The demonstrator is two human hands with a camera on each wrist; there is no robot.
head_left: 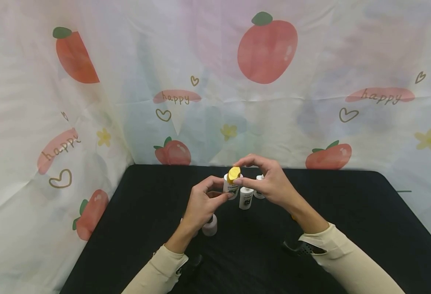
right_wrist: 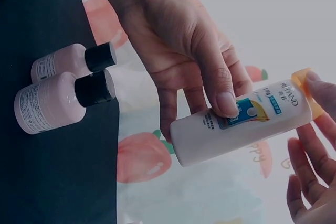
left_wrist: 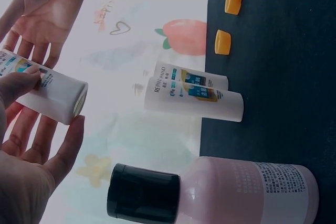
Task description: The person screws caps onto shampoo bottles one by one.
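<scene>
My left hand (head_left: 203, 203) grips a white bottle (right_wrist: 241, 121) by its body, thumb across the blue-and-yellow label. It is raised above the table and tilted. At its top, my right hand (head_left: 275, 183) pinches a yellow cap (head_left: 234, 174) between thumb and fingers. The cap sits at the bottle's mouth in the right wrist view (right_wrist: 307, 93). Two more white bottles stand upright just beyond the hands, one nearer (head_left: 246, 199) and one partly hidden behind the right hand (head_left: 259, 192); neither shows a yellow cap.
Two loose yellow caps, one (left_wrist: 233, 0) and another (left_wrist: 222, 42), lie on the black table (head_left: 347, 212). Two pink bottles with black caps, one (right_wrist: 50, 103) and another (right_wrist: 60, 62), stand near the left forearm. A printed curtain (head_left: 215, 61) hangs behind the table.
</scene>
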